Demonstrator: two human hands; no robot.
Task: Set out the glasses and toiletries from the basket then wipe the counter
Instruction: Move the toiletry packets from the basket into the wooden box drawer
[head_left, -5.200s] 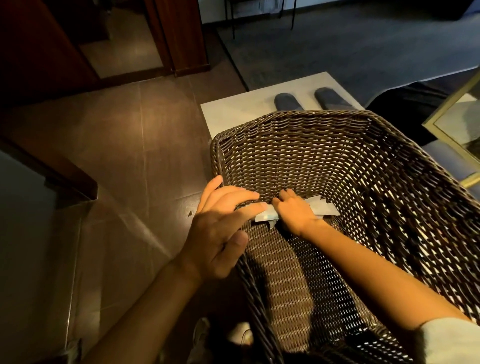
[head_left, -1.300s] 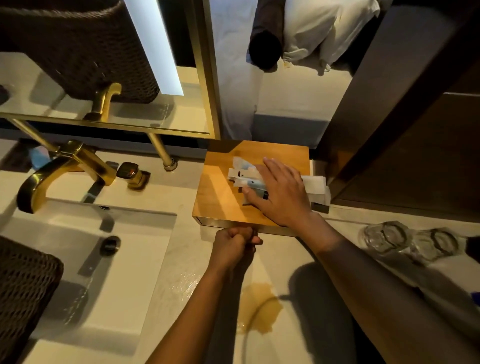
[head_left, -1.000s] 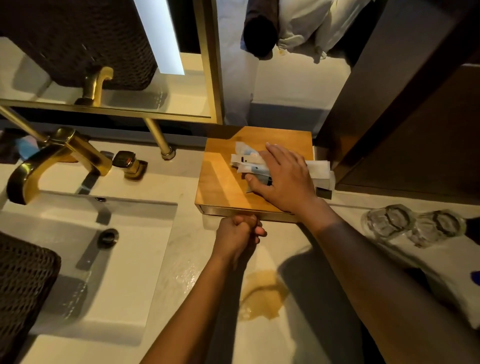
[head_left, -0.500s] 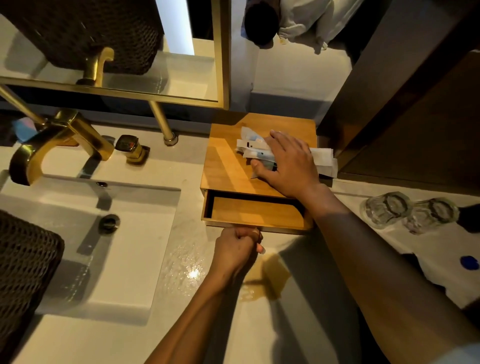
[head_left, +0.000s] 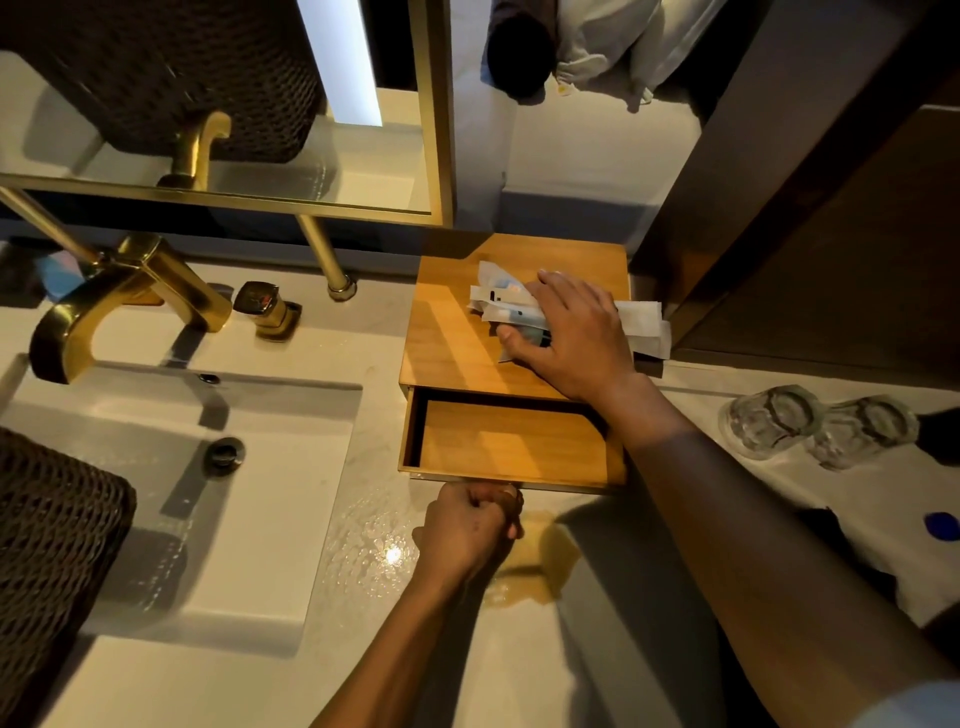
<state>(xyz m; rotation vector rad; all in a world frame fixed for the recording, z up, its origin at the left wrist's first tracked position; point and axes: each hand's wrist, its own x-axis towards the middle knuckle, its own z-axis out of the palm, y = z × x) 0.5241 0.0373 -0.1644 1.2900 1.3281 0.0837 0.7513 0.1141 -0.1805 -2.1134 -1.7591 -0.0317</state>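
Note:
A wooden box (head_left: 452, 332) stands on the pale counter (head_left: 363, 545) right of the sink. Its drawer (head_left: 509, 441) is pulled out and shows a bare wooden bottom. My left hand (head_left: 472, 530) is closed on the drawer's front edge. My right hand (head_left: 571, 332) lies flat on a pile of wrapped toiletry packets (head_left: 498, 301) on the box top, pinning them down. Two clear glasses (head_left: 769, 421) stand upside down on the counter at the right. The dark wicker basket (head_left: 47, 545) sits at the left edge, over the sink.
A gold faucet (head_left: 119, 301) and its handle (head_left: 265, 309) stand behind the white sink (head_left: 223, 519). A gold-framed mirror (head_left: 436, 130) hangs above. A yellowish spill (head_left: 540, 566) and water drops lie on the counter near my left hand. A blue cap (head_left: 941, 526) lies far right.
Five seconds ago both hands were in the basket on a packet. Within the last second my left hand has drawn the box's drawer out toward me; my right hand stayed on the packets.

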